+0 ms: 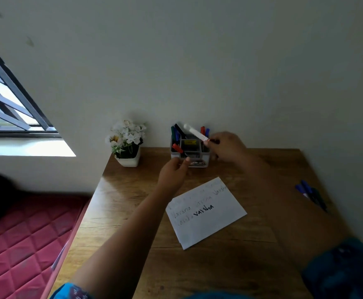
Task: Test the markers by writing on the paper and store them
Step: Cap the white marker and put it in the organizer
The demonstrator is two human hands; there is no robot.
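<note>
1. Two hands are working at the grey desk organiser [189, 155] against the wall. Right hand [228, 146] is pinching a white-barrelled marker [195, 132] by its near end, fingers closed on it, marker tilting up-left over the compartments.
2. Left hand [174, 172] is sitting half open just in front of the organiser, thumb and forefinger nearly meeting. I'm not seeing anything in it; it looks to be steadying the box.
3. I'm reading this as the storing step: tip the marker upright and aim for a free slot, clear of the red-capped marker [177, 148] leaning out at front left.
4. Paper [206, 212] is lying flat on the wood-grain desk [230, 266], scrawls mostly faint, one bold black.
5. Dark blue markers [311, 194] are waiting at the right edge, apparently untested. Smooth round plastic barrels: I'm expecting them to roll.
</note>
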